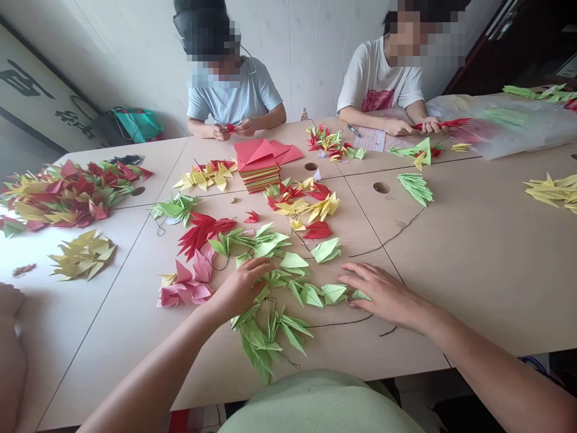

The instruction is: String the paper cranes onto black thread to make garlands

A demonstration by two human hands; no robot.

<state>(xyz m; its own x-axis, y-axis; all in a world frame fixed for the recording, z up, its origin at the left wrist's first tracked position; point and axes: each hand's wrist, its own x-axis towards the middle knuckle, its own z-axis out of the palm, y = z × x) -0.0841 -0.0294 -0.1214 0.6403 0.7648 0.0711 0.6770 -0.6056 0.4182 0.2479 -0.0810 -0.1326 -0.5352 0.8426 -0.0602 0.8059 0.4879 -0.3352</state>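
My left hand (247, 284) lies over green folded-paper cranes (264, 243) in the middle of the table, fingers stretched forward and partly apart. My right hand (377, 290) is to the right, fingers spread, with one small green paper crane (360, 294) under or beside its fingertips. Between the hands runs a row of green cranes (311, 294). Nearer to me is a green bunch (259, 343). Dark threads (342, 322) trail from the green pieces to the right. I cannot tell whether my fingers pinch any thread.
Pink (184, 288), red (205, 231) and yellow (85, 255) folded pieces lie to the left. A mixed heap (74, 192) is farther left. A stack of square paper (259, 168) stands at the back. Two people sit opposite, holding red paper (444, 124). The table has round holes (381, 187).
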